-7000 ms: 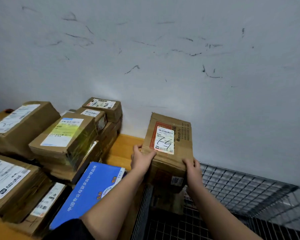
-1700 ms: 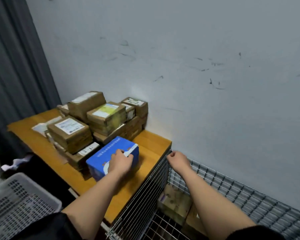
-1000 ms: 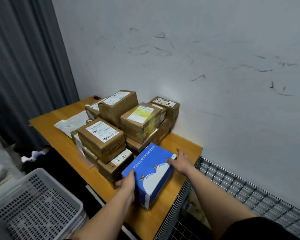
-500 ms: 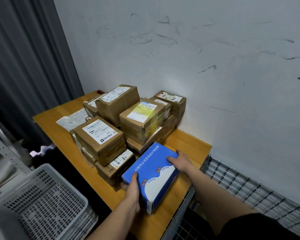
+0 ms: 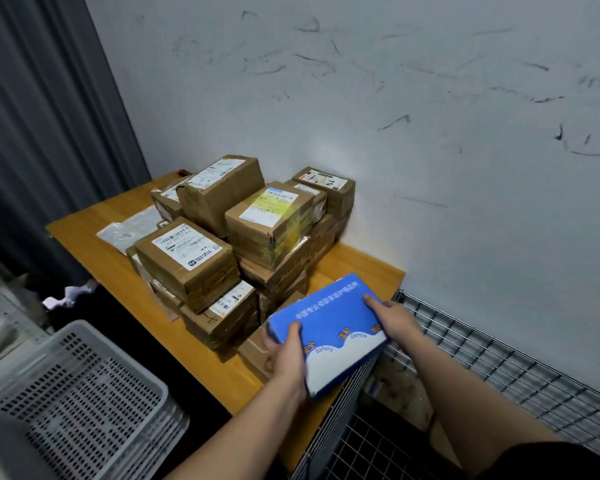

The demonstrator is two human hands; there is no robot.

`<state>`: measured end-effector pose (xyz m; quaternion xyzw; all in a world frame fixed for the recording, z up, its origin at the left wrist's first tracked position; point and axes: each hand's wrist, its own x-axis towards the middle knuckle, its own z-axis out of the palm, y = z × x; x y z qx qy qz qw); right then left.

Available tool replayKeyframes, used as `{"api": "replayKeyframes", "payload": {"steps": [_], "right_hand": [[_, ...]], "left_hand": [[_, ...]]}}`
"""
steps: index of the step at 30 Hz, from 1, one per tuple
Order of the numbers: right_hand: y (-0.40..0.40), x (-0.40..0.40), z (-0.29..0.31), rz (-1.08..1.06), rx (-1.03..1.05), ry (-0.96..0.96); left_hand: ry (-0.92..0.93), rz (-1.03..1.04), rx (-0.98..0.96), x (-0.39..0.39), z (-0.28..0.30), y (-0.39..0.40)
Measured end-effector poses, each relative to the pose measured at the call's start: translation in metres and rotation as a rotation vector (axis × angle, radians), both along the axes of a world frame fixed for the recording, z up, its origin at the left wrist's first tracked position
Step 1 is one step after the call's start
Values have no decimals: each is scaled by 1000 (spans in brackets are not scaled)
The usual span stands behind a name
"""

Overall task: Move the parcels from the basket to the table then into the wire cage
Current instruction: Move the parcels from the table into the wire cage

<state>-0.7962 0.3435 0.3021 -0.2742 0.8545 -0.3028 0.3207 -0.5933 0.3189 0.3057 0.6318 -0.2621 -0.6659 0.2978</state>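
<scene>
Head view: both hands on blue-and-white box point(image 5: 329, 327), held tilted over right end of wooden table point(image 5: 125, 271), beside corner of wire cage point(image 5: 499, 368).

- Left hand point(image 5: 286, 355): grips near-left end of box; thumb on top face, fingers curled under and hidden.
- Right hand point(image 5: 394, 320): grips far-right edge; fingers curled over edge, thumb not visible.
- Box: white wavy band along near side, blue remainder with printed text; near corner overhangs cage rim. Contact with table underneath: cannot tell.
- Stacked brown parcels point(image 5: 257, 230): piled on table just left of and behind box, against scuffed wall point(image 5: 395, 116), white shipping labels facing up.
- Flat grey mailer point(image 5: 132, 228): lying on table, left of stack.
- Cage interior: brown parcel point(image 5: 400, 393) resting on mesh floor, partly hidden behind right forearm.
- White perforated basket point(image 5: 77, 403): lower left, below table level; contents not discernible.
- Dark curtain point(image 5: 42, 116): hanging at left.
</scene>
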Motion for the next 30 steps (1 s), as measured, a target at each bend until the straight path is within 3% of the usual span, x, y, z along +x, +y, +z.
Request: {"api": "replayKeyframes", "payload": {"steps": [12, 17, 22, 26, 30], "right_hand": [[140, -53, 28, -367, -247, -121], [201, -55, 14, -369, -282, -339], [251, -47, -9, -544, -411, -623], [274, -47, -24, -588, -439, -759], [288, -57, -47, -618, -429, -774]], "left_hand": [[-15, -478, -170, -80, -7, 42], [92, -586, -147, -95, -2, 53], [201, -775, -74, -112, -10, 63], [191, -893, -56, -132, -25, 66], [141, -1046, -44, -156, -47, 69]]}}
